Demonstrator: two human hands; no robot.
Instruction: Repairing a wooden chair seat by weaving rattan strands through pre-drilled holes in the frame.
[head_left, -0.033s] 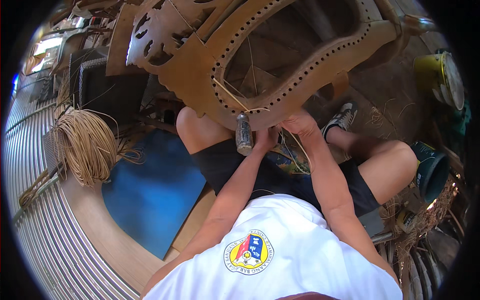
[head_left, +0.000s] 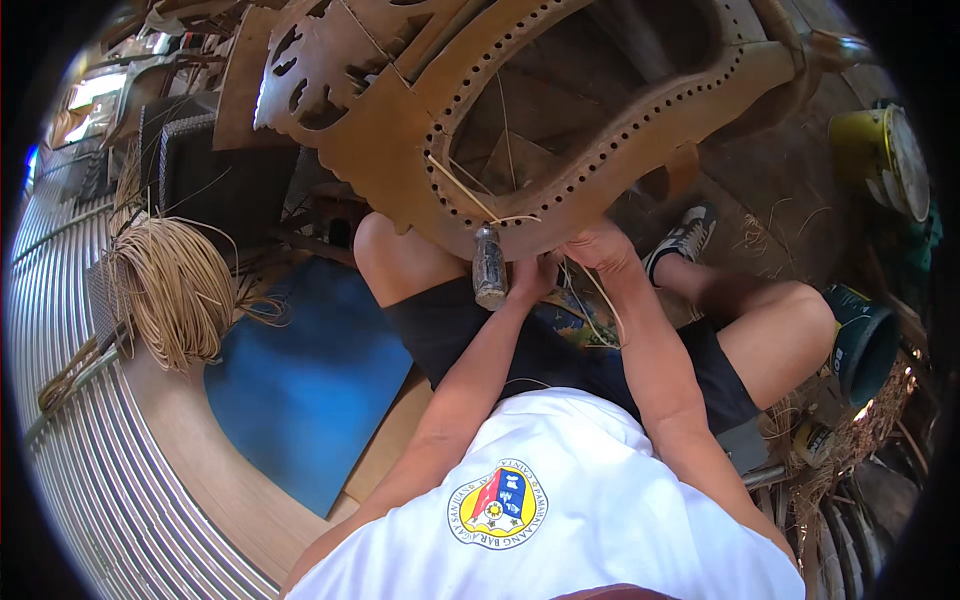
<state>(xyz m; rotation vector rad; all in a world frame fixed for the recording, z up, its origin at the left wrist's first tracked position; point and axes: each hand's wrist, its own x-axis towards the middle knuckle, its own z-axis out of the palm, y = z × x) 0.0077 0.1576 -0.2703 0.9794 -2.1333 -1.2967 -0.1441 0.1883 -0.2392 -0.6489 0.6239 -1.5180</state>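
A carved brown wooden chair frame (head_left: pixel 385 165), its opening lined with drilled holes, rests over my lap. In a hole at its near rounded end stands a tool with a worn grey handle (head_left: pixel 489 275), perhaps an awl; neither hand touches it. Thin cane strands (head_left: pixel 462 187) cross the frame there. My left hand (head_left: pixel 537 274) is closed close under the near edge, its fingertips hidden by the wood. Beside it my right hand (head_left: pixel 603 247) is closed at the frame's underside, pinching a cane strand (head_left: pixel 606 297) that hangs down between my forearms.
On the left a large coil of cane (head_left: pixel 178 290) lies by a corrugated metal sheet (head_left: pixel 110 480). A blue panel (head_left: pixel 300 390) lies beside my leg. To the right are a yellow pail (head_left: pixel 862 150) and a dark green bucket (head_left: pixel 866 345), with fibre scraps (head_left: pixel 865 455) below.
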